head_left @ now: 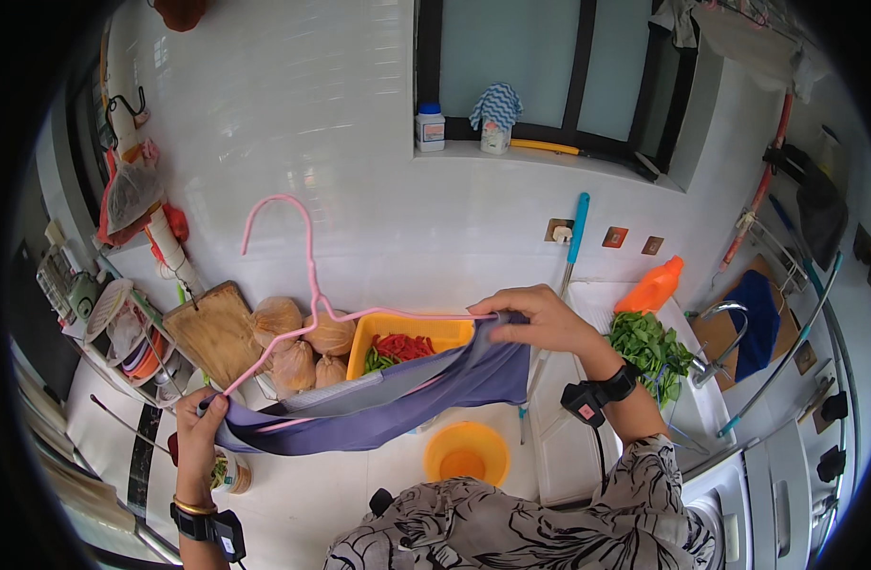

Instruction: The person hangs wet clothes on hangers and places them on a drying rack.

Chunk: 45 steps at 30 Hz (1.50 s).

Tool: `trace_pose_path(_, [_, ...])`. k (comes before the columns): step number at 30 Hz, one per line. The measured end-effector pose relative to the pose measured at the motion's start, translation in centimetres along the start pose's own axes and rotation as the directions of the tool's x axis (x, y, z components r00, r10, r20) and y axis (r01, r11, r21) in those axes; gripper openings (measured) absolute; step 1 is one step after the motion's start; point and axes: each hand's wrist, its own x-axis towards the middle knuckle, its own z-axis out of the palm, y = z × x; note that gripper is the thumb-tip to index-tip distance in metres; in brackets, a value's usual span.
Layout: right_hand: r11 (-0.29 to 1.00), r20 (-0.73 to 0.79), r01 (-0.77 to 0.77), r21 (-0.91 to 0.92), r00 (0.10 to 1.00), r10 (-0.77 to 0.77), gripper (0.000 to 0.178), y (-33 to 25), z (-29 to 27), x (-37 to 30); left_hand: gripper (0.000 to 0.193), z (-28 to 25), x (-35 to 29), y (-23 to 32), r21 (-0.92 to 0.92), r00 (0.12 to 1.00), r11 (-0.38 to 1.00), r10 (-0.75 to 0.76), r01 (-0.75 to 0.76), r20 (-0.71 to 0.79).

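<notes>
A pink clothes hanger is held up in front of me, its hook pointing up. From it hangs a purple garment with a grey inner side, sagging between my hands; its exact kind I cannot tell. The fingers of my left hand pinch the garment at the hanger's lower left end. At the upper right end, my right hand grips the cloth near the hanger's tip. Part of the hanger's lower bar shows inside the sagging cloth.
Behind the garment are a yellow basket of red and green peppers, several bagged round items and a wooden board. An orange-yellow bucket stands below. Leafy greens and an orange bottle lie by the sink tap.
</notes>
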Motion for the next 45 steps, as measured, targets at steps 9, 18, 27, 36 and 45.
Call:
trace_pose_path(9, [0.915, -0.156, -0.058, 0.398, 0.979, 0.130, 0.018, 2.0, 0.5, 2.3, 0.032, -2.7, -4.3, 1.3, 0.058, 0.995, 0.998, 0.001, 0.005, -0.104])
trace_pose_path(18, [0.741, 0.254, -0.205, 0.639, 0.966, 0.048, 0.025, 1.5, 9.2, 10.8, 0.028, -7.9, -16.0, -2.3, -0.213, 0.779, 0.963, -0.260, 0.166, -0.570])
trace_pose_path(27, [0.590, 0.419, -0.165, 0.790, 0.848, -0.324, 0.037, -4.4, 23.5, 19.8, 0.024, -8.6, -29.8, 1.9, -0.379, 0.532, 0.925, -0.328, 0.015, -0.781])
trace_pose_path(36, [0.487, 0.654, -0.442, 0.753, 0.421, -0.629, 0.039, -14.8, 43.4, 20.8, 0.032, 0.7, -44.1, 5.1, -0.375, 0.102, 0.925, -0.379, 0.056, -0.920])
trace_pose_path(45, [0.594, 0.720, -0.527, 0.608, 0.050, -0.692, 0.032, -30.6, 58.0, 12.2, 0.026, 6.2, -54.0, 6.3, -0.045, -0.528, 0.995, -0.082, -0.084, -0.845])
